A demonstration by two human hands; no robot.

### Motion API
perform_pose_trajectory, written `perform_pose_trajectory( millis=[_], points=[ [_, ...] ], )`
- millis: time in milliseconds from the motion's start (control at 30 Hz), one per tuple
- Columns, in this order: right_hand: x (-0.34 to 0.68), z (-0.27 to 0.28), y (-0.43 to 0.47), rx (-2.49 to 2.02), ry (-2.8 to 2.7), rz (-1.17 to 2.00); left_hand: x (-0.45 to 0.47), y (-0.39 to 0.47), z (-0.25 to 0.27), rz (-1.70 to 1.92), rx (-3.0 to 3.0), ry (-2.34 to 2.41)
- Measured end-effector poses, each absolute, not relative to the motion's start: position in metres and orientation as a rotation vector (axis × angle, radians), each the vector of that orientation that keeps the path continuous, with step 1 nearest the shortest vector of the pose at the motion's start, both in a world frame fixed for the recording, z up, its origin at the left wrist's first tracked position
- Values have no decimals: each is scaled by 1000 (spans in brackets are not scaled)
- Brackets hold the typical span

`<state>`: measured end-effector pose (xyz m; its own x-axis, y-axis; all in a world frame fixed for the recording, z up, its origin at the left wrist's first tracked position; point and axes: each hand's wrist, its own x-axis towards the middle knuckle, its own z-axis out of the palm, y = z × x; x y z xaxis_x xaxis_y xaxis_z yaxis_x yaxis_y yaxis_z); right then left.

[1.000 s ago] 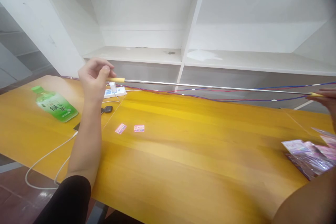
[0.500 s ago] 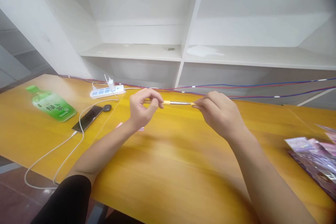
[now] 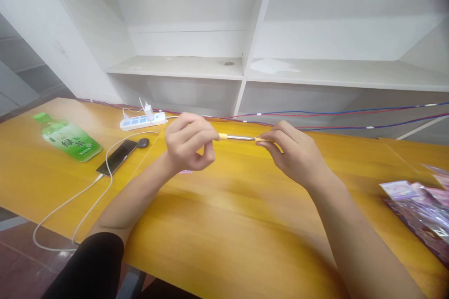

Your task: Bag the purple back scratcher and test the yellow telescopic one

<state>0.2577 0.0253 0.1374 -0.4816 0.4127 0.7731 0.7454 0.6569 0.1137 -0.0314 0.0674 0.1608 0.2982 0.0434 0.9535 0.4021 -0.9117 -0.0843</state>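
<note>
Pinching one yellow end of a slim metal rod, the right hand is facing the left hand, which is curling its fingers about the other; the rod is spanning crosswise between them above the surface, neither nearer.

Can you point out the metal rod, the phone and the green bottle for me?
Metal rod (image 3: 241,138): head view, on the bare silver stretch between its yellow parts.
Phone (image 3: 121,153): head view, on its dark screen.
Green bottle (image 3: 71,140): head view, on the label around its body.
</note>
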Motion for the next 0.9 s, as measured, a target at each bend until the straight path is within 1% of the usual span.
perform_pose_trajectory(
  millis=[100,267,367,733,900],
  points=[
    [262,140,24,-896,-2169,-481,-34,69,159,-1512,-2338,-392],
    [265,146,19,-886,-2162,-374,-41,69,170,-1339,-2451,-393],
    [263,148,15,-882,-2162,-374,-43,69,174,-1344,-2527,-392],
    [257,154,8,-947,-2198,-464,-43,73,176,-1355,-2516,-344],
    [258,157,7,-961,-2151,-522,-44,77,176,-1420,-2513,-329]
  ],
)
